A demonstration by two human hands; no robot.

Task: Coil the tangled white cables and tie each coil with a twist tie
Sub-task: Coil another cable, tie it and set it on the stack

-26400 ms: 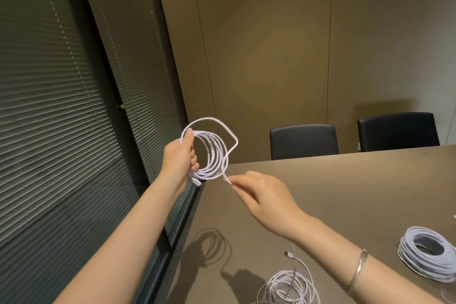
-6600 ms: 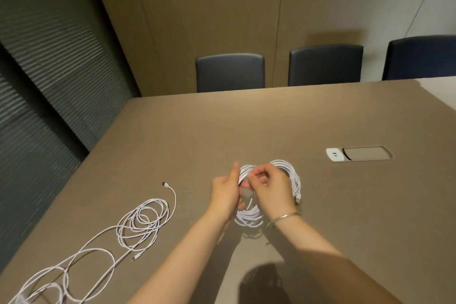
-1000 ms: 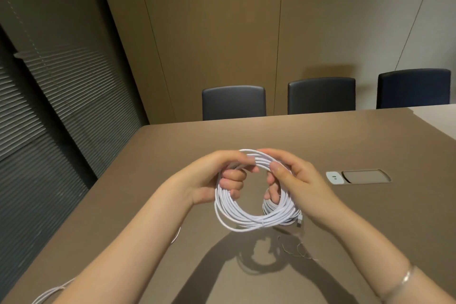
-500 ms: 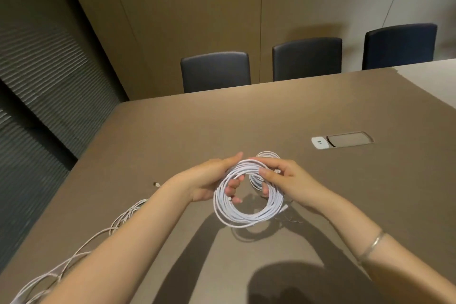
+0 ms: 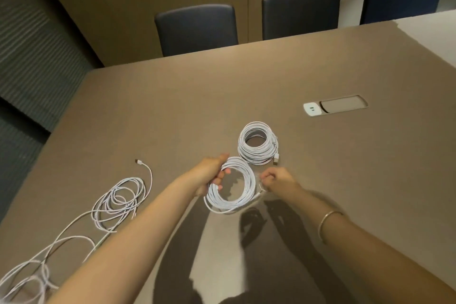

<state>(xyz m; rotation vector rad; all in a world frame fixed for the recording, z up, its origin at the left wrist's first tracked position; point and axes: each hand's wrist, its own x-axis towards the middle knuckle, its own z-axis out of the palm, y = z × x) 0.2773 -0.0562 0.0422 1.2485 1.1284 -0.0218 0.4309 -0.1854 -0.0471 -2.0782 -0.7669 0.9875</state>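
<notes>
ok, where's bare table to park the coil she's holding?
Free: the stretch between the finished coil and the chairs, and the patch right of the right hand, below the outlet plate. Crowded: the loose cables left of the left hand, which grips the held coil.

Two bare forearms, no sleeves in view, left hand [image 5: 209, 175] and right hand [image 5: 277, 180] ungloved, a thin metal bangle [image 5: 327, 223] was worn on the right wrist
</notes>
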